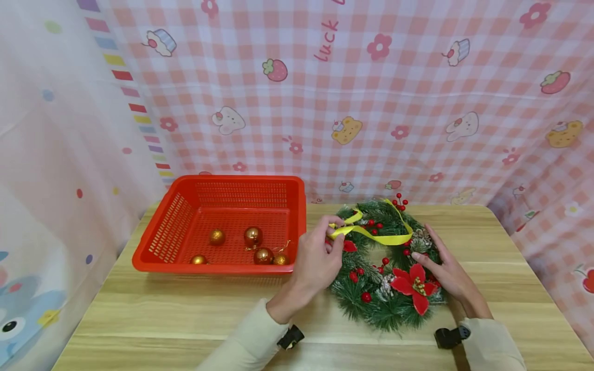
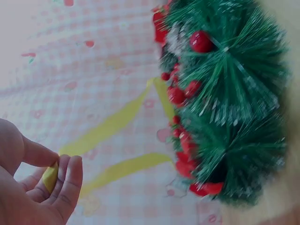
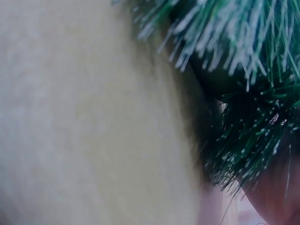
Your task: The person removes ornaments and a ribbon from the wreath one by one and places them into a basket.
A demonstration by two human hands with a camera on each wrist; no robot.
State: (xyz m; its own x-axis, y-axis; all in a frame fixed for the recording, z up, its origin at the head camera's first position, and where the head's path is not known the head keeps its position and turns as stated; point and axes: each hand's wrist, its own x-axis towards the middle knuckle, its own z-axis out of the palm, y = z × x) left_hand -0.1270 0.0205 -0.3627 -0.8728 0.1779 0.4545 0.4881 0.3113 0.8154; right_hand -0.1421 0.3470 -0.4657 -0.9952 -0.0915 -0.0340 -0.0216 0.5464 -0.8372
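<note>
At your ten o'clock the red basket holds gold baubles. Your left hand pinches the yellow ribbon in its grip; your right hand lies flat and released on the wreath at one o'clock on the desk. Tug hard and the ribbon may slip free or drag the wreath.

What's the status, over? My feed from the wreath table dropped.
Left hand pinching yellow ribbon. Right hand flat on wreath. Nothing blocking; red basket off to the left.
</note>
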